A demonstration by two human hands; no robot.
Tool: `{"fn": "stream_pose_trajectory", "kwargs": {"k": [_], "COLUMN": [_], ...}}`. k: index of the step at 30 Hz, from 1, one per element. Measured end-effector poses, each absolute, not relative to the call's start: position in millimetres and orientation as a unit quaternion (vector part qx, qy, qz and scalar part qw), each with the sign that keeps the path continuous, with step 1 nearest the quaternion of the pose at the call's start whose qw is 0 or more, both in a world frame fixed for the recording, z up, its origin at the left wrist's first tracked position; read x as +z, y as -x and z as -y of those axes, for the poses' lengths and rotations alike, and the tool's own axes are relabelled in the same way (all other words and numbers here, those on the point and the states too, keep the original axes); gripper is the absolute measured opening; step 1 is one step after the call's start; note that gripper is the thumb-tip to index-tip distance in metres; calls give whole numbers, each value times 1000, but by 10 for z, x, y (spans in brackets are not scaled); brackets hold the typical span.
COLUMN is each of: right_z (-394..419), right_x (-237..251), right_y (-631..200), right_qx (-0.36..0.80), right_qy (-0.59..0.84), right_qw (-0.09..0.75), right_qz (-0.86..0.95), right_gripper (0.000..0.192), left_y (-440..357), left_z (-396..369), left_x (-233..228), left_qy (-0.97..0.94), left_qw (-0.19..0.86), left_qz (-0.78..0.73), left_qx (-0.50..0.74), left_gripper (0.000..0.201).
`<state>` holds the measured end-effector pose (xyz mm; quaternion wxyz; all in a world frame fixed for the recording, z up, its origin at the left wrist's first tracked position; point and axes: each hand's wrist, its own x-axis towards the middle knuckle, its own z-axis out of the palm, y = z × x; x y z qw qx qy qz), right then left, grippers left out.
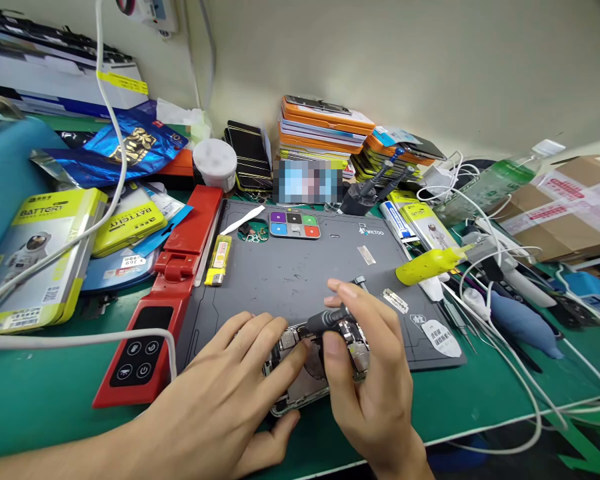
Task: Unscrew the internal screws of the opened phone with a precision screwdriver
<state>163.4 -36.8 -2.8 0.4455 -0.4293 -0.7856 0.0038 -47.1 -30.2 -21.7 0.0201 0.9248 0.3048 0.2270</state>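
An opened smartphone [295, 392] lies near the front edge of the grey work mat [280, 287], its inner parts bare. My left hand [230, 387] grips it from the left, fingers on its top edge and over its inside, thumb by the lower edge. In my right hand [373, 360], a black screwdriver [325, 321] is pinched between thumb and fingers. It is tilted low over the upper part of the phone, and its tip points left towards my left fingers. Where exactly the tip touches is hard to make out. My right hand covers the phone's right end.
On the mat are a yellow phone battery [219, 260], a white pry tool [243, 220], a coloured screw tray [295, 225] and a razor blade [395, 301]. A red device [145, 347] stands left. Right are a yellow bottle [427, 265] and tangled white cables [530, 400]. Stacked boxes [325, 123] stand behind.
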Motion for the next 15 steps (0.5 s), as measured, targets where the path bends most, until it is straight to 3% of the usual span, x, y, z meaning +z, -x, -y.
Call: {"fn": "stream_pose_trajectory", "kwargs": {"k": [15], "right_z": [389], "right_x": [-55], "right_y": [-1605], "right_qx": [12], "right_qy": [421], "right_qw": [459], "right_qz": [782], "right_gripper": [79], "left_y": [477], "left_z": [312], "left_x": [-220], "left_qy": [-923], "left_qw": [19], "left_qz": [-306], "left_qx": [232], "left_gripper": [52]}}
